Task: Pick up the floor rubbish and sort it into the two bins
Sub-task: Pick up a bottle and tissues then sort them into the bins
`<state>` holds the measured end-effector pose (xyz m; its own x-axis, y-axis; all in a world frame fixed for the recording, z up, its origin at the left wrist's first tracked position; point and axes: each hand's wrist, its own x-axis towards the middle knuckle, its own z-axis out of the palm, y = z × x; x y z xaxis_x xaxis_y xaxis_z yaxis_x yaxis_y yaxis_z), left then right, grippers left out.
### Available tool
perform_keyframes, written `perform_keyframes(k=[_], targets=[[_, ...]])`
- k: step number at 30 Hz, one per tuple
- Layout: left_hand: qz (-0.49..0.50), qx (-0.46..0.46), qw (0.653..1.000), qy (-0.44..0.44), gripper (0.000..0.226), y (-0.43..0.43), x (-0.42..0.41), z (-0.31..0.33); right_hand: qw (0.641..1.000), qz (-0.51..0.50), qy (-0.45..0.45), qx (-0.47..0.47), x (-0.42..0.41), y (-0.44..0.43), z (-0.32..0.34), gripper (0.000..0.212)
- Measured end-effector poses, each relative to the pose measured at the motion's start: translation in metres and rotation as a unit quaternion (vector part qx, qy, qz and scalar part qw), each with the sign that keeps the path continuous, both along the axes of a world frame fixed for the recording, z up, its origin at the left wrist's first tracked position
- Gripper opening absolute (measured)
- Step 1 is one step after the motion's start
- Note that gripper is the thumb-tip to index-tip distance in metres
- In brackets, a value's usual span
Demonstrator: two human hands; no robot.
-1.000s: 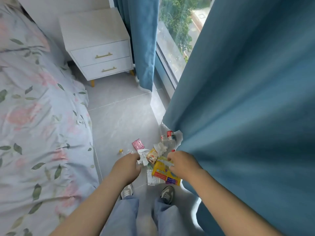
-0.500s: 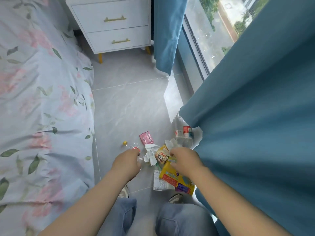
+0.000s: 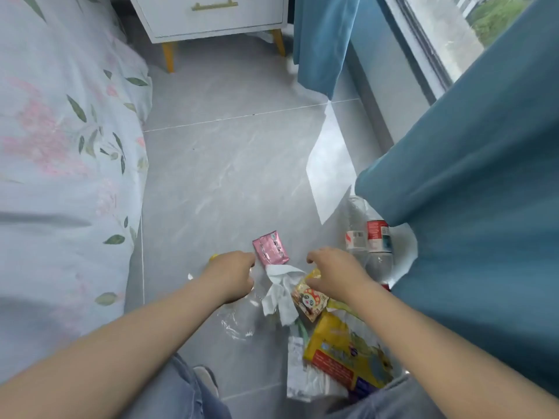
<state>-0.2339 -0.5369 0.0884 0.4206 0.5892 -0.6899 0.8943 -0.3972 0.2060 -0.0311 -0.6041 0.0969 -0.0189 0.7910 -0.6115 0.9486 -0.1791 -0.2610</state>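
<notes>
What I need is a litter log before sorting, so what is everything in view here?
Pink packet: one, pink, floor, farthest of the pile.
Tissue: one, white, crumpled, nearer than the pink packet.
Snack packet: one, yellow, right of the tissue.
Large bag: one, yellow and red, nearest the person.
Plastic bottles: two, clear, right of the pile.
Plastic wrap: one, clear, left of the tissue.
Curtains: two, blue, along the window.
Nightstand: one, white, far end.
Bedcover: one, pale floral, left.
Floor: grey tiles.
Left hand: beside the pink packet.
Right hand: over the snack packet.
</notes>
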Motion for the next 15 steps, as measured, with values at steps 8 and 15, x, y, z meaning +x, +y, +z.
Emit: perform_keyframes(k=[8,15], targets=[[-0.14,-0.009,0.99,-0.01,0.041,0.025,0.004,-0.073,0.994,0.099,-0.032,0.039,-0.012,0.02,-0.1,0.045],[-0.185,0.048,0.981,-0.035,0.042,0.03,-0.006,-0.104,0.986,0.136,-0.045,0.082,-0.018,0.019,-0.128,0.046]])
